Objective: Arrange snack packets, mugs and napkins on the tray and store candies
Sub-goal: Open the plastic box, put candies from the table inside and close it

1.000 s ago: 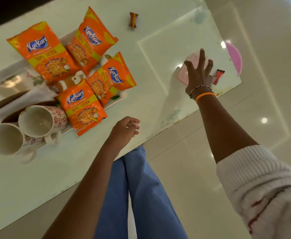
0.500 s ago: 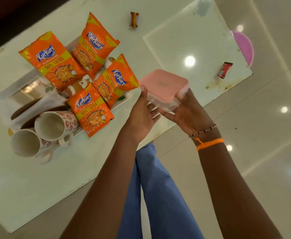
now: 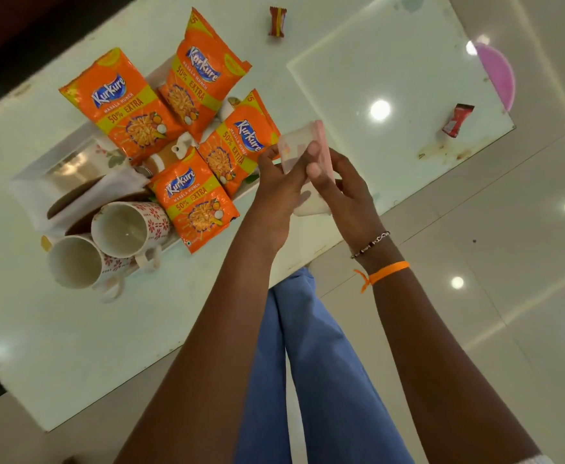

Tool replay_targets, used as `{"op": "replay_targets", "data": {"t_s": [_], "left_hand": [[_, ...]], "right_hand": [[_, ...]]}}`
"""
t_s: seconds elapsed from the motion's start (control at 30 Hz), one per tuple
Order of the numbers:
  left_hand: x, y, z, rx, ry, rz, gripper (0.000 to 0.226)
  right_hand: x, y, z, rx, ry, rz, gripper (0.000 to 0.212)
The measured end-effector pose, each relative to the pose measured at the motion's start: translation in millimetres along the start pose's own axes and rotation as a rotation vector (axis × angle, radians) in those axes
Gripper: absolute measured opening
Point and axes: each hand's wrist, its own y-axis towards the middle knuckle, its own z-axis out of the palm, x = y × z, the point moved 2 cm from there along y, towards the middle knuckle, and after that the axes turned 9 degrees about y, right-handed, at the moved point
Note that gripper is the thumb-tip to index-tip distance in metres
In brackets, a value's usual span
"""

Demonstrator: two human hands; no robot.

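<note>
From the head camera, you see four orange snack packets (image 3: 194,139) lying on the white tray (image 3: 30,182), each printed "Kurkure", "Masala Munch" and "50% EXTRA". Two white mugs (image 3: 107,246) with a red flower pattern lie on their sides at the tray's near end, mouths toward you, touching each other, and a white napkin (image 3: 97,195) lies just beside them on the tray.

Both of your hands hold a small clear box with a pink lid (image 3: 303,152) above the table's (image 3: 73,346) near edge, tilted on its side. Your left hand (image 3: 274,185) closes on it from the left with the thumb pressed on the clear wall; your right hand (image 3: 344,192) wraps it from the right, fingers curled behind the pink lid.

One red-wrapped candy (image 3: 277,21) lies at the table's far edge, another (image 3: 457,120) near the right corner; their print is too small to read. A pink round lid (image 3: 500,75) overhangs that corner.
</note>
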Motion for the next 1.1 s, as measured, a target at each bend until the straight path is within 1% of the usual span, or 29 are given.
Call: {"op": "replay_targets", "data": {"t_s": [0.07,0.1,0.17,0.2,0.23,0.27,0.33,0.37,0.4,0.43,0.47,0.5,0.53,0.57,0.6,0.67,0.73,0.77,0.8,0.83,0.87,0.9,0.93,1.0,1.03,1.1], "left_hand": [[-3,-4,-4,0.037,0.013,0.01,0.115],[-4,-6,-5,0.06,0.013,0.022,0.123],[-5,-11,-7,0.083,0.007,0.035,0.128],[-4,-12,-8,0.086,0.001,0.04,0.128],[-4,-13,-10,0.09,-0.006,0.049,0.128],[-3,-13,-13,0.096,-0.018,0.057,0.127],[-3,-12,-21,0.119,-0.043,0.056,0.128],[-3,-12,-26,0.135,-0.052,0.052,0.131],[-4,-12,-31,0.154,-0.055,0.049,0.132],[-5,-12,-35,0.177,-0.055,0.045,0.133],[-5,-12,-38,0.205,-0.059,0.043,0.132],[-4,-12,-39,0.232,-0.064,0.046,0.13],[-2,-12,-41,0.244,-0.07,0.051,0.128],[0,-12,-42,0.237,-0.077,0.056,0.126],[2,-13,-43,0.218,-0.084,0.057,0.126],[7,-15,-44,0.191,-0.106,0.05,0.126],[12,-16,-43,0.169,-0.131,0.018,0.126],[15,-16,-43,0.152,-0.143,-0.01,0.119],[17,-15,-43,0.128,-0.159,-0.033,0.104],[20,-13,-44,0.107,-0.177,-0.043,0.081],[23,-9,-44,0.103,-0.193,-0.048,0.06],[26,-7,-44,0.113,-0.205,-0.044,0.046],[28,-5,-43,0.133,-0.207,-0.039,0.038],[29,1,-41,0.162,-0.208,-0.026,0.029],[30,5,-39,0.174,-0.212,-0.027,0.029],[24,10,-31,0.192,-0.218,-0.052,0.035]], "right_hand": [[-2,-1,3,0.003,0.035,-0.026,0.032],[-3,-3,4,0.01,0.051,-0.035,0.029],[-3,-5,5,0.006,0.077,-0.044,0.027],[-4,-5,7,-0.002,0.082,-0.044,0.03],[-4,-5,9,-0.003,0.091,-0.035,0.038],[-4,-6,10,-0.006,0.124,-0.004,0.053],[-5,-4,5,-0.035,0.348,0.12,0.087],[-8,-2,0,-0.001,0.469,0.169,0.088],[-9,-2,-5,0.045,0.536,0.202,0.074],[-10,-2,-9,0.081,0.577,0.231,0.052],[-14,-1,-12,0.054,0.57,0.245,0.033],[-16,1,-15,-0.038,0.523,0.256,0.023],[-21,6,-18,-0.158,0.416,0.254,0.019],[-25,11,-21,-0.261,0.285,0.242,0.017],[-30,17,-23,-0.325,0.171,0.244,0.019],[-39,31,-26,-0.369,0.051,0.291,0.026],[-47,44,-31,-0.314,0.072,0.366,0.034],[-50,51,-35,-0.282,0.065,0.396,0.039],[-51,56,-40,-0.267,0.017,0.414,0.044],[-53,62,-47,-0.284,-0.052,0.404,0.047],[-51,67,-58,-0.34,-0.125,0.369,0.047],[-47,70,-70,-0.412,-0.208,0.327,0.045],[-42,73,-83,-0.476,-0.295,0.291,0.043],[-36,80,-106,-0.565,-0.438,0.267,0.043],[-35,83,-116,-0.594,-0.492,0.279,0.046],[-36,89,-131,-0.593,-0.588,0.33,0.056]]}}
